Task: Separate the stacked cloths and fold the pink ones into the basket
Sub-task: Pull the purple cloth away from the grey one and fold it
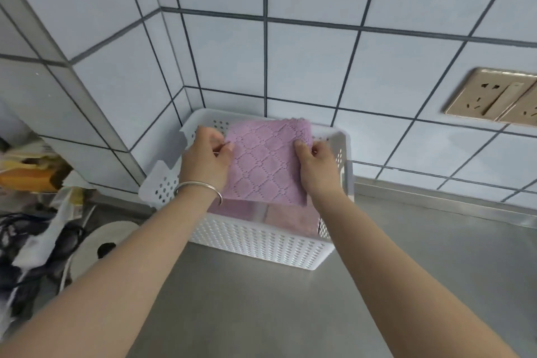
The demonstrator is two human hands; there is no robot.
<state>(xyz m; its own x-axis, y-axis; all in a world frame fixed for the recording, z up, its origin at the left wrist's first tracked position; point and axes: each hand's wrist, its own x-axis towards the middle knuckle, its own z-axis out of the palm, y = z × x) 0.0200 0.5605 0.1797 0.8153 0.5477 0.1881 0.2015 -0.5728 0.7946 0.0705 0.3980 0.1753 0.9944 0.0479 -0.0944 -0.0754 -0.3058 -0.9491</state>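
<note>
In the head view, at the frame's centre, a folded pink cloth [266, 160] is held flat above the white basket [261, 244] on the desk [406, 285]. Its left edge is pinched by the left hand [207, 154], its right edge by the right hand [315, 164]. It is judged light, soft and limp, best held at opposite edges. Its long axis runs from lower frame toward the tiled wall [319, 61].

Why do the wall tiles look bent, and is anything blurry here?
Head view: the wide-angle lens bows the tile lines; the clutter at the left edge is smeared; the pink cloth and white basket stay fairly sharp; light is soft, without harsh shadows.
</note>
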